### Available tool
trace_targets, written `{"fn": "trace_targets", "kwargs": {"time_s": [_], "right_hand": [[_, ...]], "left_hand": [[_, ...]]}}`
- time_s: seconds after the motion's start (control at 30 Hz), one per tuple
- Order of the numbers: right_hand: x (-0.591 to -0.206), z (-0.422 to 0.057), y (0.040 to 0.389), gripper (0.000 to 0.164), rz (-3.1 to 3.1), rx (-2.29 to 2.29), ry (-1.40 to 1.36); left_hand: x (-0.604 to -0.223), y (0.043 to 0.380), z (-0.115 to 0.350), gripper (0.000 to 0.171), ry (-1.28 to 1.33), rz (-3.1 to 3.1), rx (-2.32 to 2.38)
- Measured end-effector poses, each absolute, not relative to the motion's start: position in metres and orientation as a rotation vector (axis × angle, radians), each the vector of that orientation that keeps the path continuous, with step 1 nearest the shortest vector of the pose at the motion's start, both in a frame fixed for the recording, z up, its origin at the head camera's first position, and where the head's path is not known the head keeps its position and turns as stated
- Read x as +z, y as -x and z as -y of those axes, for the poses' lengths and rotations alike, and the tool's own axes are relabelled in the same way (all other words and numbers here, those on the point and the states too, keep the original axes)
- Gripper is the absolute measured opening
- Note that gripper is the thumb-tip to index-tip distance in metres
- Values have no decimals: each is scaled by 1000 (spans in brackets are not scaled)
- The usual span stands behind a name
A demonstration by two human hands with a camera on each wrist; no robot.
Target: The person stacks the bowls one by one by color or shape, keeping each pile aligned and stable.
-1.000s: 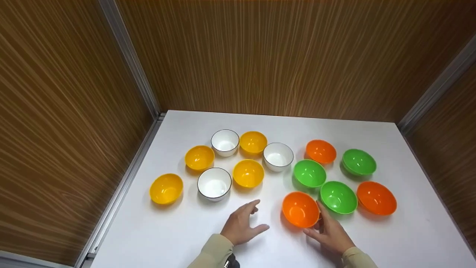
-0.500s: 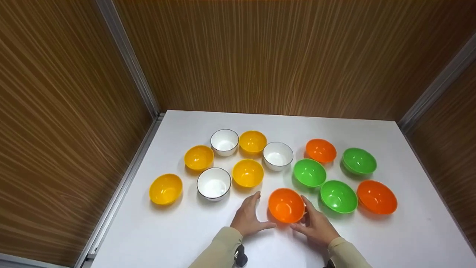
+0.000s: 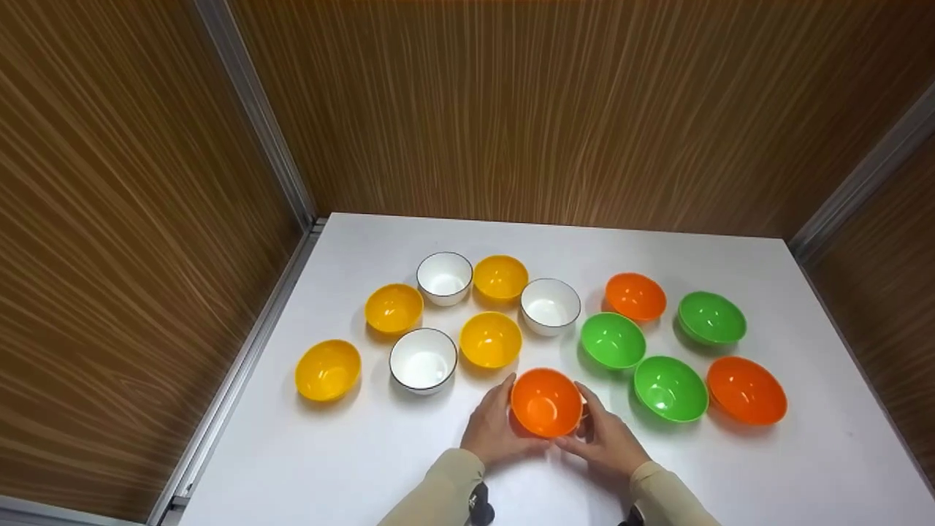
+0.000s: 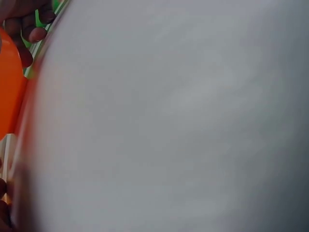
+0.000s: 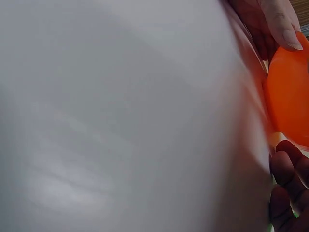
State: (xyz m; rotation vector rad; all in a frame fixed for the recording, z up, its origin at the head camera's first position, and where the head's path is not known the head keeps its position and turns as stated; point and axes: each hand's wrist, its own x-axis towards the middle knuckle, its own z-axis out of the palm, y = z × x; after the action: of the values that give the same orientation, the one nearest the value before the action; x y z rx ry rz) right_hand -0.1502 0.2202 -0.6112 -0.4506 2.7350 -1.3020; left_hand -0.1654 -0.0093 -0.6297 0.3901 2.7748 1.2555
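Note:
An orange bowl (image 3: 546, 403) is held between both hands near the front middle of the white table (image 3: 329, 467). My left hand (image 3: 493, 431) curves round its left side, the thumb reaching along the near side. On the opposite side my right hand (image 3: 608, 440) grips the bowl, its thumb at the near side and its fingers partly hidden behind the wall. In the left wrist view, only part of the orange bowl (image 4: 9, 87) shows at the left edge. The right wrist view catches the orange bowl (image 5: 289, 92) at its right edge, with a thumb pressing on it.
Left of centre stand several yellow bowls (image 3: 491, 340) and three white bowls (image 3: 424, 359) with dark rims. To the right are three green bowls (image 3: 670, 389) and two more orange bowls (image 3: 746, 391). Wood-grain panels (image 3: 540, 109) wall the table in at the back and sides.
My right hand has brought the orange bowl leftward, away from the green bowls. My left hand, apart from it a second ago, has moved right and closed round its left side.

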Motion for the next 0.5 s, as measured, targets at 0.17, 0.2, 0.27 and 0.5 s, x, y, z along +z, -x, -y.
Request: {"fn": "trace_targets", "kwargs": {"time_s": [0.17,0.2,0.27,0.5], "right_hand": [[-613,-220,151,101,-2731,-1303,432],[-614,-221,151,101,-2729,-1299,430],[-615,-221,151,100,-2723,-1291,428],[-609,-224,150,100,-2683,-1296,433]], "left_hand": [[-631,165,9,123,-416,-2810,1235],[-631,165,9,122,-420,-2814,1233],[-632,166,9,122,-422,-2823,1235],[-635,167,8,118,-396,-2821,1242]]}}
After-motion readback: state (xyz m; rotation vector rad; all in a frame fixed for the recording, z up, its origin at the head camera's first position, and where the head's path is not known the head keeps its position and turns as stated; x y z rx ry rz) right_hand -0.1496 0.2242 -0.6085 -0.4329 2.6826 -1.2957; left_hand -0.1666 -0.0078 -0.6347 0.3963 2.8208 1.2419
